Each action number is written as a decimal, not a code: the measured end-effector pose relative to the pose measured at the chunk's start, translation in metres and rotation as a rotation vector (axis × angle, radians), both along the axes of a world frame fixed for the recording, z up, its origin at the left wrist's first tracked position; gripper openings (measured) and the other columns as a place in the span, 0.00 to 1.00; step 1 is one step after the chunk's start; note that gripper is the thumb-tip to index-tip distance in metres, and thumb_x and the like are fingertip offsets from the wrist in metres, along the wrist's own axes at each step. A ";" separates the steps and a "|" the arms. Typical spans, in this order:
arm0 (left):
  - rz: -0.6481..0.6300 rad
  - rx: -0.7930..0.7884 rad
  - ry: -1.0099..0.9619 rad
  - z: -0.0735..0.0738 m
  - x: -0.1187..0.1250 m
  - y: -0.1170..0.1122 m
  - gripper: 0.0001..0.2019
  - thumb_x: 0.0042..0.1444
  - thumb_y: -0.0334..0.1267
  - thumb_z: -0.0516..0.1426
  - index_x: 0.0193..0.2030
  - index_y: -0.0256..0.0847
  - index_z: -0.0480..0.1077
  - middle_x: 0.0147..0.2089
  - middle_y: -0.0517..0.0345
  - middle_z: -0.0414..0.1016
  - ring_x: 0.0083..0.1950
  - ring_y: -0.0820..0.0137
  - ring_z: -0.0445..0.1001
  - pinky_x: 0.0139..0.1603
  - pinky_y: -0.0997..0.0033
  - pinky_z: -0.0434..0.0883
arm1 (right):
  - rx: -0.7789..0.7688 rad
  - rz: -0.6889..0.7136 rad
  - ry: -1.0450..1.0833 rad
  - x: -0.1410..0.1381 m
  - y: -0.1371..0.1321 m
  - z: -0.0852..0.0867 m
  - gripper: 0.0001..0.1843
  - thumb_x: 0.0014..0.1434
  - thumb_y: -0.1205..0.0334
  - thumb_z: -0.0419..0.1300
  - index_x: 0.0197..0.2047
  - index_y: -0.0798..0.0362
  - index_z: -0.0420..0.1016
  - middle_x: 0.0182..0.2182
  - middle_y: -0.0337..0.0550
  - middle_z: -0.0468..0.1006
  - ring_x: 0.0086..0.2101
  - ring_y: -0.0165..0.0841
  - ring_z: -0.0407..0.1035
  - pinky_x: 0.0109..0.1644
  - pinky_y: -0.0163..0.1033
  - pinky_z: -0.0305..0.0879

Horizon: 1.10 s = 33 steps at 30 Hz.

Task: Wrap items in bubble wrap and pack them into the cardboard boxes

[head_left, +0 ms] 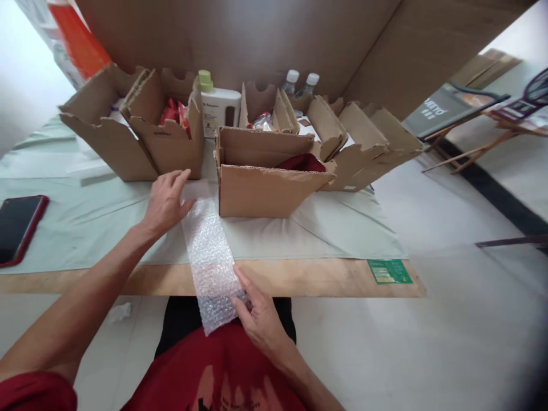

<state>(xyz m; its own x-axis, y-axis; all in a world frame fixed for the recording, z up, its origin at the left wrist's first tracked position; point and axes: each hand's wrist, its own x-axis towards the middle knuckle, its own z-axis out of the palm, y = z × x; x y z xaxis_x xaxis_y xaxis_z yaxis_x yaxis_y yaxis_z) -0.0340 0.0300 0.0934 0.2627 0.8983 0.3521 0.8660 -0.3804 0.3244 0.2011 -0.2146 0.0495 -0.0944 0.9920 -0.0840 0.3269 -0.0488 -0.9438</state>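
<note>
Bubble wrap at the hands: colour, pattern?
Bubble wrap: clear, whitish where it catches light, with small raised bubbles; best in the head view.

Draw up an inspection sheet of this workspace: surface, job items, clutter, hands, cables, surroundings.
Surface: table with a pale green cloth, its wooden front edge bare.
Job's things: bubble wrap, lying lengthwise and reaching past the front edge.
Clutter: open cardboard boxes, a white bottle with a green cap, a phone at far left.
Hands: left hand at the wrap's far end, thumb and fingers apart; right hand holds its right edge, nearer the body.
Cables: nothing seen.
Surroundings: cardboard panel behind; pale floor.
</note>
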 end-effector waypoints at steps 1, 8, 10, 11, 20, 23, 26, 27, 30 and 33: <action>-0.036 0.024 -0.029 -0.007 -0.002 -0.009 0.31 0.61 0.41 0.59 0.71 0.36 0.65 0.69 0.39 0.71 0.69 0.49 0.69 0.72 0.46 0.65 | -0.009 0.025 0.005 0.000 0.001 0.002 0.26 0.66 0.63 0.58 0.66 0.47 0.77 0.52 0.47 0.85 0.46 0.38 0.78 0.56 0.45 0.74; -0.416 -0.211 -0.125 -0.022 -0.045 -0.168 0.33 0.62 0.27 0.50 0.74 0.54 0.61 0.75 0.53 0.67 0.79 0.56 0.59 0.74 0.49 0.68 | -0.387 -0.021 0.477 0.000 0.009 0.020 0.13 0.65 0.55 0.65 0.50 0.49 0.83 0.28 0.35 0.79 0.26 0.27 0.69 0.35 0.35 0.68; -0.433 -0.265 -0.159 -0.016 -0.041 -0.196 0.35 0.65 0.32 0.53 0.77 0.53 0.56 0.75 0.50 0.66 0.79 0.54 0.59 0.72 0.49 0.70 | -0.402 -0.025 0.615 -0.004 0.020 0.022 0.16 0.65 0.50 0.65 0.51 0.50 0.81 0.29 0.35 0.79 0.25 0.27 0.69 0.35 0.35 0.68; -0.407 -0.264 -0.195 -0.015 -0.036 -0.202 0.34 0.65 0.35 0.55 0.78 0.52 0.55 0.73 0.48 0.69 0.77 0.54 0.64 0.70 0.51 0.72 | -0.398 -0.015 0.666 -0.006 0.027 0.023 0.18 0.65 0.48 0.65 0.52 0.50 0.80 0.30 0.37 0.81 0.26 0.27 0.70 0.34 0.36 0.68; 0.224 -0.293 -0.341 -0.045 0.001 -0.150 0.32 0.62 0.49 0.58 0.70 0.37 0.66 0.40 0.55 0.80 0.43 0.61 0.80 0.52 0.57 0.76 | 0.117 -0.036 0.178 -0.003 0.052 0.015 0.26 0.70 0.59 0.59 0.70 0.45 0.66 0.52 0.48 0.83 0.47 0.36 0.80 0.52 0.46 0.77; 0.209 -0.264 -0.316 -0.054 0.000 -0.146 0.33 0.62 0.48 0.58 0.72 0.37 0.64 0.39 0.55 0.80 0.43 0.61 0.79 0.53 0.57 0.74 | 0.421 0.115 -0.296 0.001 0.055 0.009 0.25 0.66 0.70 0.58 0.65 0.47 0.74 0.61 0.51 0.79 0.62 0.43 0.71 0.66 0.54 0.69; 0.172 -0.183 -0.269 -0.058 0.000 -0.146 0.32 0.63 0.45 0.58 0.72 0.36 0.64 0.39 0.54 0.80 0.42 0.60 0.78 0.53 0.56 0.74 | 0.519 0.261 -0.587 -0.003 0.066 0.001 0.28 0.64 0.75 0.57 0.64 0.47 0.75 0.69 0.52 0.72 0.69 0.46 0.63 0.66 0.55 0.69; 0.159 -0.148 -0.257 -0.057 0.000 -0.147 0.31 0.64 0.45 0.58 0.72 0.36 0.63 0.40 0.53 0.80 0.43 0.60 0.77 0.53 0.55 0.74 | 0.535 0.277 -0.634 -0.005 0.070 -0.001 0.26 0.64 0.76 0.57 0.62 0.48 0.77 0.69 0.52 0.71 0.70 0.46 0.62 0.64 0.55 0.69; 0.083 -0.014 -0.269 -0.049 -0.003 -0.156 0.30 0.66 0.44 0.59 0.72 0.39 0.63 0.50 0.46 0.79 0.52 0.56 0.77 0.58 0.52 0.74 | 0.576 0.275 -0.636 -0.009 0.078 -0.003 0.18 0.69 0.74 0.57 0.56 0.50 0.81 0.65 0.53 0.77 0.67 0.45 0.66 0.63 0.53 0.69; -0.049 0.017 -0.285 -0.037 -0.006 -0.171 0.27 0.66 0.41 0.60 0.70 0.44 0.65 0.60 0.44 0.75 0.61 0.53 0.74 0.63 0.50 0.72 | 0.546 0.300 -0.522 -0.008 0.083 0.000 0.16 0.71 0.71 0.57 0.56 0.49 0.81 0.55 0.49 0.84 0.59 0.40 0.74 0.62 0.50 0.69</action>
